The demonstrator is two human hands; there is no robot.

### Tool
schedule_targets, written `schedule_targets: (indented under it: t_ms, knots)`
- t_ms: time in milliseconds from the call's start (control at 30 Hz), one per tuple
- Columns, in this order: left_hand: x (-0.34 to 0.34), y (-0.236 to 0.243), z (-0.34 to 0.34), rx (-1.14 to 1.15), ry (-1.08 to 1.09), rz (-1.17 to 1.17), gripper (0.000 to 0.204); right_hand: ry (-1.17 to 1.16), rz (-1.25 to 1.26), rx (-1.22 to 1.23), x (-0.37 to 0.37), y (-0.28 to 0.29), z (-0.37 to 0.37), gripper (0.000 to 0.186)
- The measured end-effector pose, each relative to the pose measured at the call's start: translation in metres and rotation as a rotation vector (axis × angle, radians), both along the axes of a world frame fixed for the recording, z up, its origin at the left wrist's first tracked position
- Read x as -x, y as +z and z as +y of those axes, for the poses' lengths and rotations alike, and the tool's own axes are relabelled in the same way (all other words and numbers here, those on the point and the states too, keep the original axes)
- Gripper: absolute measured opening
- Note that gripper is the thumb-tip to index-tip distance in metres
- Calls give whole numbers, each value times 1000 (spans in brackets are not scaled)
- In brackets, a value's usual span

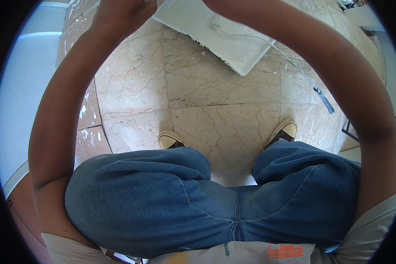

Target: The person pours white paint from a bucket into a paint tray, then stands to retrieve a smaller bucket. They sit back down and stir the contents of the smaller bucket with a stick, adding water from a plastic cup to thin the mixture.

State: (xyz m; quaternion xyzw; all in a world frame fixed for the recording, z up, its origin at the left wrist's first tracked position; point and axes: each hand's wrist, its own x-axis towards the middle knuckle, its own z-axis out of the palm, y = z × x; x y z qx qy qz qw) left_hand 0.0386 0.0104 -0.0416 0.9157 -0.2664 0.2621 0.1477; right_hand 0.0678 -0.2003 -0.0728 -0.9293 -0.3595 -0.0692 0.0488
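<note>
Both my arms reach forward and curve inward to the top edge of the head view. Only the base of my left hand (138, 11) shows there, its fingers cut off by the edge. My right hand (218, 6) is likewise cut off, so what either hand holds is out of sight. Between and just below them lies a pale, paint-smeared flat tray or panel (233, 53) with a chipped dark edge, on the floor. A thin bent wire rod with a blue-grey grip (324, 100), like a paint roller frame, rests across its right side; no roller sleeve is discernible.
Marble-patterned floor tiles (224, 92) carry white paint specks. Paint-splashed brown board or tile (90, 138) runs along the left, beside a pale blue wall (26, 97). My shoes (171, 140) stand apart below my bent knees. A dark thin-legged object (350, 132) is partly hidden behind my right arm.
</note>
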Motion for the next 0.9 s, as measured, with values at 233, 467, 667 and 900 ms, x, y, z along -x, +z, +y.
schedule_targets:
  t_ms: [233, 467, 667, 900]
  knots:
    - [5, -4, 19, 10, 65, 29, 45, 106, -111, -3, 13, -6, -17, 35]
    - [-3, -1, 4, 18, 0, 13, 42, -117, -117, 22, -13, -17, -16, 34]
    - [0, -6, 3, 42, -15, -69, 39, -55, 111, 125, 43, -2, -26, 34]
    - [-8, 1, 1, 38, -10, -24, 38, -111, -74, 67, 17, 18, -36, 32]
